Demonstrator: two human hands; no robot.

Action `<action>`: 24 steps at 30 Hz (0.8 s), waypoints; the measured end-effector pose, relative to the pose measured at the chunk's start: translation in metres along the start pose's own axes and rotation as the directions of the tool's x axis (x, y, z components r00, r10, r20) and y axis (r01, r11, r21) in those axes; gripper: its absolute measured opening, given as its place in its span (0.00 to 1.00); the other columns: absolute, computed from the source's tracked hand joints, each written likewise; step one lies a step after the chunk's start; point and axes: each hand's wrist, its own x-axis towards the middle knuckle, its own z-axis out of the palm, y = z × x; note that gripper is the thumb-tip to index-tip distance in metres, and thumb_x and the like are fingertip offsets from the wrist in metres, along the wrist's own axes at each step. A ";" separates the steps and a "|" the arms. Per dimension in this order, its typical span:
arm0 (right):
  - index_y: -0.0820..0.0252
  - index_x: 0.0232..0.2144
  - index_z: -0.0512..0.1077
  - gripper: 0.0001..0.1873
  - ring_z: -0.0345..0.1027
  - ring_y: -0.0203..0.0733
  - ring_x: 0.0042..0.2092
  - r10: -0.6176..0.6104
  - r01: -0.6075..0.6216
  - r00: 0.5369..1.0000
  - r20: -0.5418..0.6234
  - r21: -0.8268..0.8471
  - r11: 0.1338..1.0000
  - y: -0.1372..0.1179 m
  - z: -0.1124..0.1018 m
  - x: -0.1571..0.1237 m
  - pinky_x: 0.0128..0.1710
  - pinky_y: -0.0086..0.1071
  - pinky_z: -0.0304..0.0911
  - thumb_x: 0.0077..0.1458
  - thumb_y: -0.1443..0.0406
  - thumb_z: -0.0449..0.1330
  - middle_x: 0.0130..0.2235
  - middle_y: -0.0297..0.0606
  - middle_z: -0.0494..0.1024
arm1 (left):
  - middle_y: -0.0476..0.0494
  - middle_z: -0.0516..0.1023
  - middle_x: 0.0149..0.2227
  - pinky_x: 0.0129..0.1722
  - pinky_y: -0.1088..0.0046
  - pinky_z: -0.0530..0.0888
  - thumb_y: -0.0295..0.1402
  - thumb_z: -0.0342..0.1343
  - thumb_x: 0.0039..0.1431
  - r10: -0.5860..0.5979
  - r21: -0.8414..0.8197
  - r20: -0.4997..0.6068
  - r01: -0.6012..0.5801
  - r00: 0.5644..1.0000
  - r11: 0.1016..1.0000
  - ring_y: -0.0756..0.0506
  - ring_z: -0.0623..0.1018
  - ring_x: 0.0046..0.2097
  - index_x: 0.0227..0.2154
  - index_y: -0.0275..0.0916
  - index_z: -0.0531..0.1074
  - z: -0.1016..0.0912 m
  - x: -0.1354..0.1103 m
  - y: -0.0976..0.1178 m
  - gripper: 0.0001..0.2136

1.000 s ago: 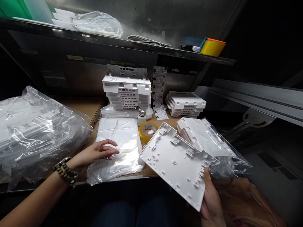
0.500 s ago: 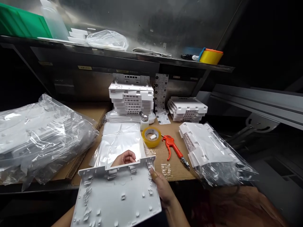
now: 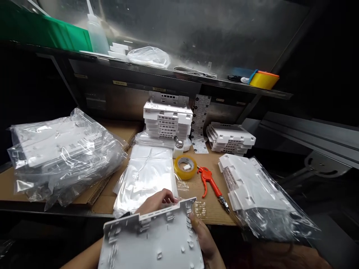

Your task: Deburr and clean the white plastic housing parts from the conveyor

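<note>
One cardboard-covered surface (image 3: 214,215) carries most of the things, and its left end bears the biggest of them, a heap of white parts in clear plastic (image 3: 50,142). A white plastic shell (image 3: 151,243), flat side pricked with clips and small posts, is held out over the surface's near edge, about midway along, its slotted rim pointing away from the person. Toward the near right corner lie bagged white housings (image 3: 244,179), the plastic hanging past the near edge. Near the middle of the far edge stands a tall stack of housings (image 3: 168,116); between it and the near edge lies a pile of clear bags (image 3: 153,172). A lower stack (image 3: 231,136) sits near the far right corner. The right hand (image 3: 206,239) grips the shell's right side, thumb over its far right corner. The left hand (image 3: 157,200) is beyond the slotted rim, fingers curled, above the bags' near end; I cannot tell whether it touches either. Between the two stacks, a label strip (image 3: 200,123) stands at the far edge. Right of centre come a red air gun (image 3: 209,179), a yellow tape roll (image 3: 183,176) and a small bottle (image 3: 177,151).
</note>
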 end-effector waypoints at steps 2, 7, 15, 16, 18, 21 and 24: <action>0.62 0.53 0.80 0.32 0.76 0.58 0.54 -0.002 0.006 0.998 0.056 -0.067 0.998 0.000 0.004 0.000 0.58 0.50 0.65 0.55 0.45 0.68 0.47 0.50 0.84 | 0.46 0.83 0.44 0.49 0.60 0.76 0.39 0.62 0.61 0.008 0.052 -0.084 -0.004 0.996 0.999 0.41 0.81 0.46 0.43 0.46 0.71 0.014 -0.006 -0.001 0.10; 0.59 0.51 0.81 0.31 0.75 0.58 0.55 0.020 -0.019 1.000 0.013 -0.083 0.996 0.002 -0.008 -0.010 0.58 0.49 0.66 0.55 0.43 0.67 0.46 0.47 0.85 | 0.47 0.81 0.41 0.47 0.63 0.79 0.39 0.50 0.70 0.064 0.036 -0.188 -0.059 0.980 0.998 0.44 0.83 0.45 0.43 0.47 0.61 0.008 -0.011 -0.004 0.05; 0.55 0.52 0.81 0.32 0.74 0.61 0.56 0.012 -0.011 1.000 0.021 -0.038 0.999 0.005 -0.004 -0.012 0.59 0.52 0.65 0.52 0.43 0.68 0.49 0.49 0.83 | 0.45 0.81 0.42 0.44 0.61 0.76 0.39 0.62 0.61 0.237 0.256 -0.150 -0.194 0.960 0.947 0.40 0.78 0.43 0.45 0.46 0.72 0.028 -0.016 -0.022 0.11; 0.55 0.52 0.81 0.32 0.73 0.61 0.57 0.010 -0.009 1.000 0.028 -0.043 0.999 0.005 -0.002 -0.012 0.59 0.52 0.64 0.52 0.43 0.69 0.49 0.49 0.83 | 0.43 0.81 0.43 0.45 0.59 0.75 0.40 0.60 0.63 0.259 0.295 -0.176 -0.200 0.950 0.934 0.39 0.78 0.44 0.46 0.45 0.73 0.036 -0.017 -0.027 0.11; 0.55 0.52 0.81 0.32 0.72 0.60 0.58 0.011 -0.009 1.000 0.030 -0.066 0.998 0.005 0.000 -0.013 0.60 0.52 0.64 0.52 0.43 0.68 0.49 0.50 0.84 | 0.40 0.82 0.44 0.46 0.56 0.74 0.42 0.57 0.65 0.292 0.358 -0.242 -0.195 0.925 0.913 0.36 0.78 0.44 0.47 0.44 0.73 0.052 -0.020 -0.036 0.12; 0.56 0.51 0.81 0.31 0.71 0.60 0.59 0.023 -0.019 0.999 0.036 -0.099 0.995 0.004 -0.004 -0.016 0.60 0.51 0.63 0.54 0.43 0.67 0.49 0.50 0.83 | 0.40 0.80 0.38 0.43 0.57 0.73 0.38 0.53 0.67 0.307 0.416 -0.341 -0.150 0.889 0.897 0.36 0.78 0.40 0.46 0.43 0.73 0.065 -0.022 -0.042 0.10; 0.57 0.51 0.81 0.30 0.72 0.59 0.58 0.025 -0.021 0.999 0.026 -0.146 0.989 0.001 -0.012 -0.022 0.61 0.51 0.62 0.56 0.43 0.67 0.51 0.50 0.83 | 0.42 0.79 0.39 0.43 0.60 0.72 0.34 0.49 0.70 0.286 0.412 -0.401 -0.107 0.870 0.905 0.39 0.78 0.41 0.47 0.45 0.70 0.064 -0.024 -0.036 0.08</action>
